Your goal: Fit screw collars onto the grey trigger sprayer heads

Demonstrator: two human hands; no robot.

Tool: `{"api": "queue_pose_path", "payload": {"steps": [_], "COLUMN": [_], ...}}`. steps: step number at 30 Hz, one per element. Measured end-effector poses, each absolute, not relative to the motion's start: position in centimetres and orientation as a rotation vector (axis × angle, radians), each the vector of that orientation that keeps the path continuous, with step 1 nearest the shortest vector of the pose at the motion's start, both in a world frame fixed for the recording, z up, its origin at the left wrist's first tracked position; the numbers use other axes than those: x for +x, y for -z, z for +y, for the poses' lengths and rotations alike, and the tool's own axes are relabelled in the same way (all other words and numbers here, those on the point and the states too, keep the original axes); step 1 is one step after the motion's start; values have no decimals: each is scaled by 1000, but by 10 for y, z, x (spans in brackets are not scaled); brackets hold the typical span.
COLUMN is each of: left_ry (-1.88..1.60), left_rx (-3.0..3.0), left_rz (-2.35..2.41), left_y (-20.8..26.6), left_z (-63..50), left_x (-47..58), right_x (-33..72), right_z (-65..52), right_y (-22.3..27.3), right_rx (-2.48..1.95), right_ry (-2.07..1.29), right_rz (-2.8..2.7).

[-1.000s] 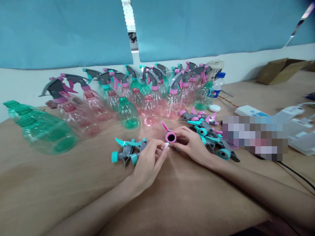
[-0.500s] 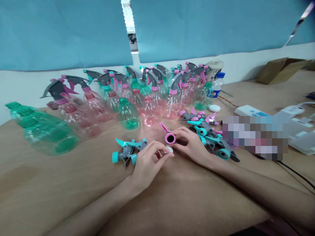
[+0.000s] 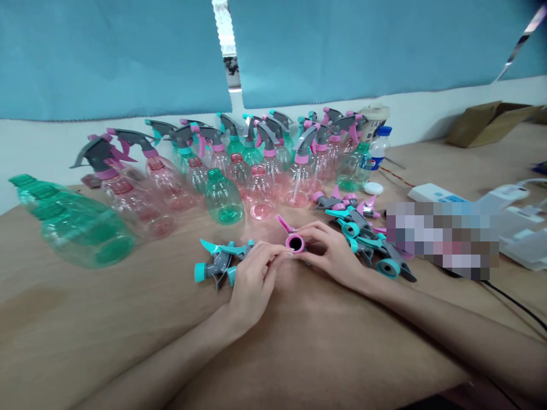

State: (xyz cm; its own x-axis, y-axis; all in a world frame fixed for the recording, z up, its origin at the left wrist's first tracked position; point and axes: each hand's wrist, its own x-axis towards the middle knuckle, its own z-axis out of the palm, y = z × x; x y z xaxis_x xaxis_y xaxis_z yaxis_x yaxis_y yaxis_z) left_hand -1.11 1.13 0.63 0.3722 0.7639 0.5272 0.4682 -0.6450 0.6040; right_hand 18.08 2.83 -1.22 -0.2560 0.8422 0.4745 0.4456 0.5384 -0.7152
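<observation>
My right hand (image 3: 333, 250) is closed on a pink-and-grey spray trigger head (image 3: 294, 243). Its pink collar faces me, showing a dark round opening, and the pink trigger sticks out to the upper left. At the collar's lower left edge, my left hand (image 3: 256, 276) is pinched, its fingertips against the rim. Only a pale sliver shows at those fingertips; the small white disc seen there earlier is mostly hidden. Teal-and-grey spray heads (image 3: 217, 265) lie just beyond my left hand. A pile of teal and pink spray heads (image 3: 363, 236) lies beside my right hand.
Open pink bottles (image 3: 261, 196) and green bottles (image 3: 224, 199) stand ahead, with capped spray bottles (image 3: 269, 154) behind. Green bottles (image 3: 85, 228) lie at left. A blue-capped bottle (image 3: 378, 151), white lid (image 3: 373, 188), power strip (image 3: 440, 196) and cardboard box (image 3: 487, 125) are on the right.
My left fingertips have moved up and right to the pink collar's rim. The white disc they held has gone mostly out of sight. My right hand still holds the spray head.
</observation>
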Motion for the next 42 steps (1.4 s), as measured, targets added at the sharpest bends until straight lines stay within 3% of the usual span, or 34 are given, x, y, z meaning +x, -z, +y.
{"api": "queue_pose_path", "payload": {"steps": [42], "left_ry": [-1216], "left_rx": [2297], "left_rz": [1138], "left_y": [-8], "left_z": [11], "left_x": [-9], "right_x": [179], "right_z": [21], "right_y": [10], "right_rx": [-869], "right_ry": [-422], "right_rz": [-2045]}}
